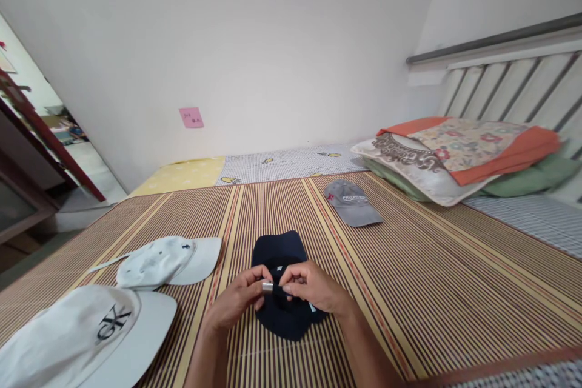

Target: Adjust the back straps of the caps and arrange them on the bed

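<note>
Right up close on the left, a white cap with black letters point(111, 322) lies on the striped mat point(409, 267), brim to the right. And here's the action, front and centre: the left hand point(239, 294) pinches a small metal buckle point(267, 287), while the right hand point(313, 287) grips the dark strap point(276, 291) just beside it! Both belong to the navy cap point(284, 324), resting on the mat beneath the fingers, brim pointing away. Just beyond the lettered cap sits a second white cap point(154, 260), the two touching. Farther out, right of centre, a gray cap point(352, 203); past that, stacked pillows point(477, 145), and on the wall point(291, 42), a pink note point(191, 117).
</note>
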A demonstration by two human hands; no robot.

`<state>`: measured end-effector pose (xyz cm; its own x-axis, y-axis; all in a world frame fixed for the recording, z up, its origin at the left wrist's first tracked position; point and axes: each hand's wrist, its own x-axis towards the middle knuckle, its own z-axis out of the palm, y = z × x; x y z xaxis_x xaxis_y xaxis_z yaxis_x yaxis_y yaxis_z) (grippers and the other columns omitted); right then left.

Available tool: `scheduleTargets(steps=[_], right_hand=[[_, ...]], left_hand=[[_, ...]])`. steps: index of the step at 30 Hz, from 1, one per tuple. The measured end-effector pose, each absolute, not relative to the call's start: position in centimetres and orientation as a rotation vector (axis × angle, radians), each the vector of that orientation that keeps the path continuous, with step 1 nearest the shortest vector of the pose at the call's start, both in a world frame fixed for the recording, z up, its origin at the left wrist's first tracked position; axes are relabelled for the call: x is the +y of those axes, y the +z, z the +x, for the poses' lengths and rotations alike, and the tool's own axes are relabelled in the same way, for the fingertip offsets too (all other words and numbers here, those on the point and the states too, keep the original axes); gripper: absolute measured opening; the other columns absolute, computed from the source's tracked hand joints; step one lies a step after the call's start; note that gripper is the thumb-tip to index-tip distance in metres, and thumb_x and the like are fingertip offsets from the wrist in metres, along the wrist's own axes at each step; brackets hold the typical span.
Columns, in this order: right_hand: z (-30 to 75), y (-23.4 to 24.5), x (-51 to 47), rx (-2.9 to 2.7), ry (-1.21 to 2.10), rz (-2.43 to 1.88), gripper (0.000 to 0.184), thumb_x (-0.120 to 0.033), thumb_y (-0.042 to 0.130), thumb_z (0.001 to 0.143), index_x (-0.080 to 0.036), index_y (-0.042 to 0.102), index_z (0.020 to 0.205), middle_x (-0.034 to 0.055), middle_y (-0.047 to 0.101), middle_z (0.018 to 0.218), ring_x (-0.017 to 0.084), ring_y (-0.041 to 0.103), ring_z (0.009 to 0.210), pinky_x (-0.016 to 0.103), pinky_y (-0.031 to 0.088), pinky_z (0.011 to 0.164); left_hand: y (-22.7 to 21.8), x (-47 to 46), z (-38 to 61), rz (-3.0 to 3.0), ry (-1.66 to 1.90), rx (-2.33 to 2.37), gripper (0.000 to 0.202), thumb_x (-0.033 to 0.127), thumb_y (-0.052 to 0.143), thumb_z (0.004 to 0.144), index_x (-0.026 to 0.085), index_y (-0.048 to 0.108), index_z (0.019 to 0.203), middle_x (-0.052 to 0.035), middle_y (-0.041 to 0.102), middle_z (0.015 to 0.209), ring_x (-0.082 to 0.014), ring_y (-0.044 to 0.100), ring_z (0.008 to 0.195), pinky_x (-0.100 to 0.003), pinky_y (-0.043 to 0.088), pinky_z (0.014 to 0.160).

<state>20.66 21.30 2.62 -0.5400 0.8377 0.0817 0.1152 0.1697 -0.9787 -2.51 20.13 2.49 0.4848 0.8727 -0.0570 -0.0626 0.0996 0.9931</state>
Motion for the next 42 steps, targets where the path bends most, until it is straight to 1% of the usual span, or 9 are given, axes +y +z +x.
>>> scheduleTargets(steps=[8,12,17,23,26,29,32,37,42], right_hand=[[20.6,2.8,21.2,-1.804,1.331,-0.914,0.012,-0.014,0.068,0.083,-0.02,0.079,0.086,-0.0008,0.071,0.074,0.013,0.063,0.068,0.024,0.046,0.066],[20.3,3.1,21.0,-1.775,1.319,-0.889,0.008,-0.016,0.07,0.084,-0.02,0.076,0.086,-0.0013,0.07,0.074,0.013,0.063,0.069,0.024,0.046,0.066],[19.9,3.0,21.0,-1.744,1.394,-0.868,0.002,-0.019,0.072,0.083,-0.019,0.074,0.084,-0.003,0.065,0.07,0.011,0.058,0.062,0.023,0.045,0.06],[21.0,2.5,21.4,-1.765,1.42,-0.924,0.01,-0.026,0.073,0.087,-0.019,0.077,0.094,0.0006,0.072,0.08,0.014,0.065,0.074,0.025,0.046,0.068],[22.2,2.1,21.6,-1.758,1.59,-0.936,0.021,-0.031,0.081,0.08,-0.018,0.078,0.096,0.0022,0.075,0.079,0.015,0.068,0.074,0.026,0.048,0.07],[23.0,1.7,21.7,-1.749,1.704,-0.902,0.025,-0.028,0.084,0.072,-0.017,0.079,0.095,0.0029,0.077,0.08,0.017,0.07,0.075,0.027,0.05,0.071],[23.0,1.7,21.7,-1.796,1.634,-0.887,0.016,-0.022,0.078,0.074,-0.019,0.08,0.089,0.0003,0.074,0.076,0.014,0.067,0.072,0.026,0.047,0.069],[22.4,1.9,21.6,-1.787,1.544,-0.869,0.017,-0.016,0.071,0.078,-0.02,0.081,0.09,-0.0008,0.072,0.076,0.014,0.065,0.072,0.026,0.046,0.07],[22.1,2.3,21.5,-1.801,1.499,-0.861,0.019,-0.014,0.069,0.078,-0.02,0.082,0.09,0.0003,0.073,0.077,0.014,0.064,0.07,0.025,0.044,0.066]], left_hand=[[2.8,20.1,-1.9,1.338,0.773,0.877,0.043,0.058,0.076,0.084,0.019,0.061,0.088,0.008,0.048,0.065,-0.0076,0.039,0.052,-0.023,0.024,0.053],[2.5,20.3,-1.9,1.37,0.762,0.872,0.045,0.062,0.072,0.085,0.019,0.059,0.085,0.0076,0.048,0.066,-0.0076,0.041,0.051,-0.023,0.027,0.054],[2.3,20.4,-1.8,1.388,0.746,0.915,0.041,0.058,0.071,0.088,0.019,0.058,0.084,0.0073,0.05,0.064,-0.0069,0.042,0.049,-0.022,0.026,0.051],[2.3,20.4,-1.8,1.349,0.759,0.886,0.042,0.057,0.077,0.084,0.019,0.058,0.085,0.009,0.051,0.064,-0.0031,0.034,0.04,-0.021,0.017,0.043],[2.3,20.4,-2.0,1.333,0.75,0.884,0.042,0.056,0.077,0.084,0.018,0.059,0.085,0.0072,0.058,0.068,-0.0013,0.032,0.037,-0.02,0.014,0.039],[2.5,20.3,-2.0,1.328,0.747,0.882,0.039,0.054,0.077,0.084,0.018,0.061,0.085,0.0054,0.063,0.071,-0.0006,0.031,0.036,-0.02,0.013,0.037],[2.7,20.2,-2.0,1.325,0.746,0.874,0.039,0.054,0.076,0.086,0.018,0.061,0.086,0.0041,0.064,0.072,-0.0006,0.03,0.035,-0.019,0.013,0.036],[2.7,20.2,-1.9,1.3,0.779,0.842,0.038,0.053,0.077,0.086,0.019,0.061,0.089,0.0082,0.057,0.064,-0.0008,0.025,0.034,-0.018,0.012,0.035],[2.5,20.3,-1.8,1.283,0.769,0.819,0.038,0.054,0.074,0.089,0.019,0.06,0.09,0.0099,0.055,0.061,-0.0007,0.026,0.032,-0.018,0.011,0.034]])
